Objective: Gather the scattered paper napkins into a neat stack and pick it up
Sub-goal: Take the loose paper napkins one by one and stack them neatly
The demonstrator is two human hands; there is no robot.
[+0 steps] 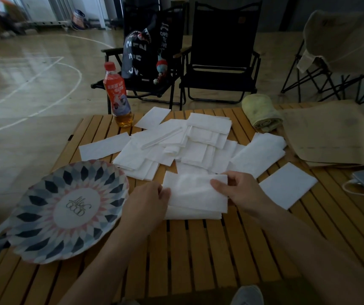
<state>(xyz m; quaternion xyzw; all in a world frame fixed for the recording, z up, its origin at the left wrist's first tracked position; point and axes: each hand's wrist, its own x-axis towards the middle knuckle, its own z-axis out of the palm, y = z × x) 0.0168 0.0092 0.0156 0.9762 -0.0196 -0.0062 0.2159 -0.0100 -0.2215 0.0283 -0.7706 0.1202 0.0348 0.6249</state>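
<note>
Both hands are closed on the same white folded paper napkin (196,190) at the near edge of the orange slatted wooden table (198,249): the left hand (148,201) pinches its left edge and the right hand (242,192) holds its right edge, thumb on top. It sits askew on a second white napkin (189,214) just beneath the grip, so the stack has barely begun. The tissue is thin and limp, so squaring by the edges could crease or tear it, and sheets laid on crooked would fan out when lifted. The gaps between the slats could snag a corner dragged along the top. Just beyond the grip lies the loose heap of white napkins (176,146), overlapping at all angles; pulling from below would likely scatter it further. Singles lie apart, one square napkin (286,186) right of the grip and a long napkin (104,146) far left of it, easy to miss. Left of the grip, the round petal-patterned plate (71,234) reads "GOOD" under a script word, probably "Life". Further off, the red-capped orange drink bottle (119,95) carries characters too small to read; a sweeping arm could topple it onto paper. On a black folding chair (220,51) farthest away, a dark printed bag (141,53) shows "OPEN".
</note>
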